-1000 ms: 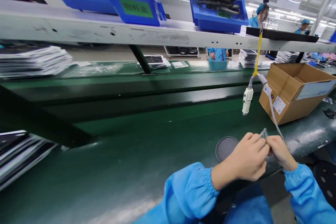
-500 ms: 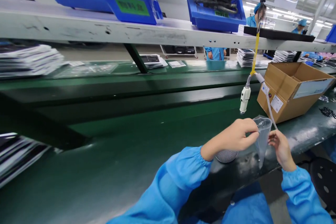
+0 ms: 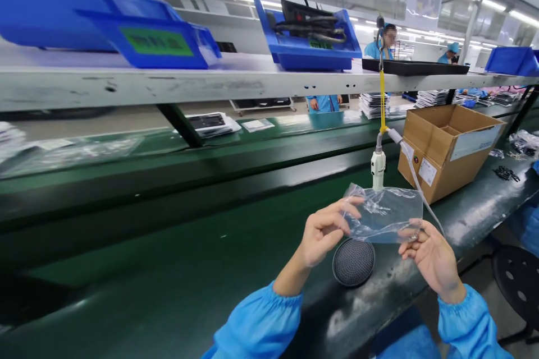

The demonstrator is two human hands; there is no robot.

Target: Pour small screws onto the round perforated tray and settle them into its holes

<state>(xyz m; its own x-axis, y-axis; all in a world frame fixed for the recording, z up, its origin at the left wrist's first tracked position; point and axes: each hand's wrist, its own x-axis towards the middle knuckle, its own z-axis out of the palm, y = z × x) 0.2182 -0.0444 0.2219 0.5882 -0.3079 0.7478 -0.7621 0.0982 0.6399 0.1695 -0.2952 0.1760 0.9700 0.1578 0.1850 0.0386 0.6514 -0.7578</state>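
Note:
A clear plastic bag point(image 3: 385, 214) is stretched flat between my two hands above the green bench. My left hand point(image 3: 324, 231) pinches its left edge with thumb and fingers. At the bag's lower right corner, my right hand point(image 3: 429, 253) grips it with curled fingers. Something small and pale lies inside the bag; I cannot make out what it is. A round black perforated disc point(image 3: 353, 262) lies on the bench just below the bag. A white hanging tool point(image 3: 378, 167) on a yellow cord dangles right behind the bag.
An open cardboard box point(image 3: 446, 148) stands at the right on the bench. The green conveyor point(image 3: 177, 224) runs across. Blue bins point(image 3: 309, 53) sit on the white shelf point(image 3: 219, 81) above. Stacks of flat packs point(image 3: 373, 104) lie beyond. People in blue coats work at the far side.
The bag, bunched and hanging narrow between my hands before, is now spread out flat. My hands have moved apart and up, and the view has tilted upward.

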